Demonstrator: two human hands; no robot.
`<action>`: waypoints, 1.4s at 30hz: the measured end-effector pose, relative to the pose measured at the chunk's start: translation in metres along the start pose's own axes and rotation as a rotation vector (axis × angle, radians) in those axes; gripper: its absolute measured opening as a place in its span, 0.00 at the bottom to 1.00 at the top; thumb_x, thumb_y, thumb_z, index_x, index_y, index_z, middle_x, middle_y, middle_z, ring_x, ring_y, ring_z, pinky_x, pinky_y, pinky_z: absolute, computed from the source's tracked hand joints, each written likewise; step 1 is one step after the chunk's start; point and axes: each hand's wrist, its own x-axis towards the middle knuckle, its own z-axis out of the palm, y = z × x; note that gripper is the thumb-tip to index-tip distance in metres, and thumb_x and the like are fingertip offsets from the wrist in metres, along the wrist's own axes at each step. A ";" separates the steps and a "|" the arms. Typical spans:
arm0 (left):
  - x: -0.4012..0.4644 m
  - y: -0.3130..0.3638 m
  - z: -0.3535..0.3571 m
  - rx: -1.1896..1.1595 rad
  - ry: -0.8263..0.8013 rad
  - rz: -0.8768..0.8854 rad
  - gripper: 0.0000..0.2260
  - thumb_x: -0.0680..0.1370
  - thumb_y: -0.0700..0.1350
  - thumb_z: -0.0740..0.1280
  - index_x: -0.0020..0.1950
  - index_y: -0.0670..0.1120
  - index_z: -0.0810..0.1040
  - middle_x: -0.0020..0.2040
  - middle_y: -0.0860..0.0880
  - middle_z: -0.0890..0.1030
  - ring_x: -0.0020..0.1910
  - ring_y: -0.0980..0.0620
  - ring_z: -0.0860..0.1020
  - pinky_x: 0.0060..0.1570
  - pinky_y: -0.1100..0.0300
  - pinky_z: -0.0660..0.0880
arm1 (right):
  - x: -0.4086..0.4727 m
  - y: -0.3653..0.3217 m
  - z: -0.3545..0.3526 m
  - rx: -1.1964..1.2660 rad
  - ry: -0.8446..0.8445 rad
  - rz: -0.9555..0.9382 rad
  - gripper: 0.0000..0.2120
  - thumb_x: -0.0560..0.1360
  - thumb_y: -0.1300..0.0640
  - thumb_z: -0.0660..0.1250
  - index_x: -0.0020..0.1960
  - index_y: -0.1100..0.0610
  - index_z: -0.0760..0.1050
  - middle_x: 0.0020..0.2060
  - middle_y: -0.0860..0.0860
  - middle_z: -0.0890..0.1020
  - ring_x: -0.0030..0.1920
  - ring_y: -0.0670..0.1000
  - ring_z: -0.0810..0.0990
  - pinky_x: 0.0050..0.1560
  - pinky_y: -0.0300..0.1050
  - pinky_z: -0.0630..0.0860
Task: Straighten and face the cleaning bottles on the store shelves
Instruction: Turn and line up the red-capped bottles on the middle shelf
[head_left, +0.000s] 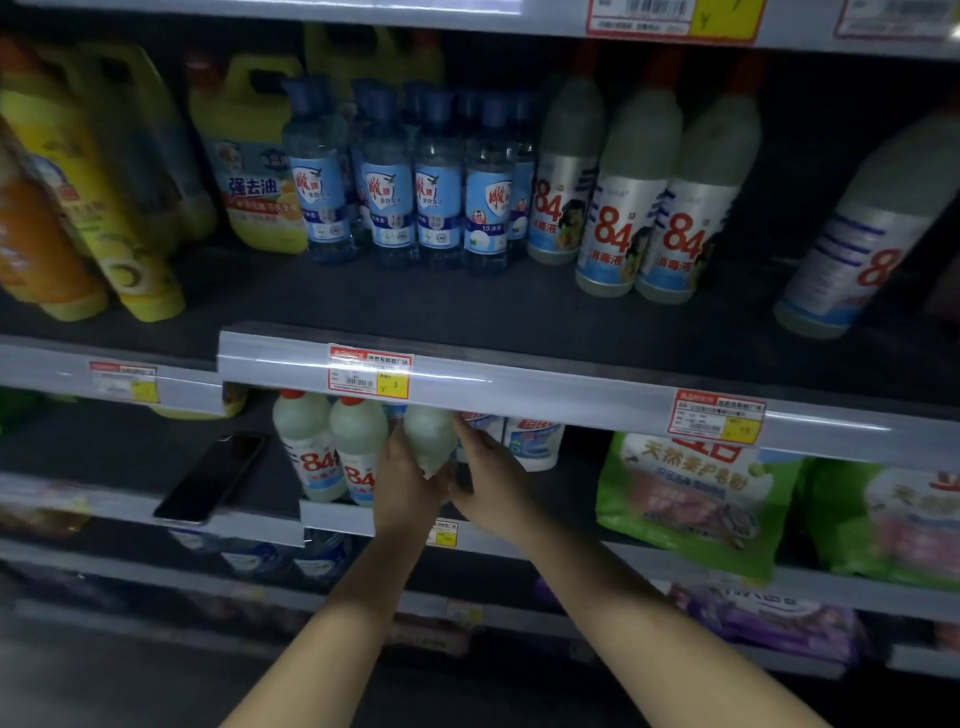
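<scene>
On the middle shelf a pale green disinfectant bottle (430, 439) stands between my hands. My left hand (408, 480) grips its left side and lower body. My right hand (485, 475) is wrapped around its right side; its fingertips reach up under the shelf rail. Two matching "84" bottles (332, 452) with red caps stand just to the left, labels forward. On the upper shelf stand several blue clear bottles (410, 182) and three white "84" bottles (639, 197), with one more white "84" bottle (862, 234) leaning apart at the right.
A dark phone (210, 478) lies on the middle shelf left of the bottles. Yellow detergent jugs (249, 161) fill the upper left. Green bags (691, 493) sit on the right. A price rail (519, 384) overhangs the middle shelf, and white tubs (535, 441) stand behind my right hand.
</scene>
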 end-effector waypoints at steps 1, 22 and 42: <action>0.003 0.001 0.002 -0.015 0.017 -0.015 0.29 0.69 0.45 0.73 0.66 0.45 0.65 0.59 0.45 0.77 0.57 0.45 0.75 0.48 0.57 0.72 | 0.001 0.000 0.000 0.001 -0.011 -0.005 0.39 0.73 0.59 0.66 0.75 0.47 0.48 0.62 0.56 0.74 0.56 0.56 0.77 0.51 0.51 0.77; -0.051 0.032 -0.055 -0.251 0.066 0.102 0.27 0.65 0.38 0.76 0.58 0.54 0.68 0.50 0.58 0.77 0.48 0.63 0.77 0.45 0.72 0.73 | -0.030 -0.023 -0.031 -0.004 0.123 -0.262 0.23 0.71 0.55 0.69 0.65 0.54 0.70 0.58 0.54 0.78 0.56 0.54 0.78 0.53 0.53 0.77; -0.019 0.210 -0.135 -0.224 0.245 0.714 0.23 0.62 0.56 0.72 0.51 0.55 0.67 0.45 0.66 0.73 0.45 0.71 0.74 0.38 0.76 0.71 | -0.055 -0.107 -0.184 0.365 0.597 -0.477 0.21 0.69 0.54 0.70 0.61 0.57 0.73 0.52 0.49 0.79 0.51 0.45 0.77 0.51 0.40 0.77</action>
